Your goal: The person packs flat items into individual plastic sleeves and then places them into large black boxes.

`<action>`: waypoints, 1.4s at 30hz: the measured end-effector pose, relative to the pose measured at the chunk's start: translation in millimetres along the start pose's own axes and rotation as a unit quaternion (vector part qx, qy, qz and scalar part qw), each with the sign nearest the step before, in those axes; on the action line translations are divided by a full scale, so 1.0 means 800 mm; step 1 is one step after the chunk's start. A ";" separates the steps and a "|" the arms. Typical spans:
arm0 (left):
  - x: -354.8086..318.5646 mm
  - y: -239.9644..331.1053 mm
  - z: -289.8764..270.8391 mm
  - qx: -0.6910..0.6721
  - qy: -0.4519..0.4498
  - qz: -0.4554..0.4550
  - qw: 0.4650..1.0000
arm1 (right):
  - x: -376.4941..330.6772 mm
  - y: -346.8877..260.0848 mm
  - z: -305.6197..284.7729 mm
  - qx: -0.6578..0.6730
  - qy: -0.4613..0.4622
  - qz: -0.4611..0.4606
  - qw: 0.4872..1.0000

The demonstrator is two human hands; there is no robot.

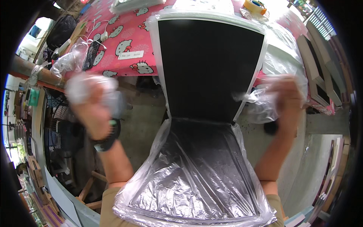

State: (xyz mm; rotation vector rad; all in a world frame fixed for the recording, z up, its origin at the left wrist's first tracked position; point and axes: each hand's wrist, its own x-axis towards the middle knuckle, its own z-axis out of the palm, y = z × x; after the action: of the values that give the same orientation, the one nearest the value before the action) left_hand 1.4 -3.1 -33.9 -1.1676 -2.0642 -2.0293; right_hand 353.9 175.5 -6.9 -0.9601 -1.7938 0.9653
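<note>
A flat black panel (211, 68) with a pale rim leans against the table's near edge, its upper face bare. Below it, towards my body, a dark surface lies under wrinkled clear plastic wrap (189, 170); whether it is the same panel or a second one, I cannot tell. My left hand (92, 102), blurred by motion, is raised left of the panel with bunched clear plastic film (77, 89) in its fingers. On the panel's right side my right hand (289, 94), blurred too, is closed on a crumpled piece of clear plastic film (262, 108).
A table with a pink patterned cloth (124, 34) stands ahead. On it lie a black power strip (91, 53), crumpled plastic (70, 62) and a roll of tape (255, 6). Framed panels (314, 60) lean at the right. A fan (64, 125) stands at the left.
</note>
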 end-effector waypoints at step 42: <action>-0.078 -0.068 0.042 -0.390 -0.390 -0.279 0.786 | 0.013 0.067 -0.052 0.180 -0.350 0.120 0.911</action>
State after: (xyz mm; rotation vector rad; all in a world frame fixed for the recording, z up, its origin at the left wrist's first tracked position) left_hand 35.1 2.9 -116.6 -1.9658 -2.0048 -3.3514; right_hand 400.2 215.9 -37.5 -0.6389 -1.9688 1.9063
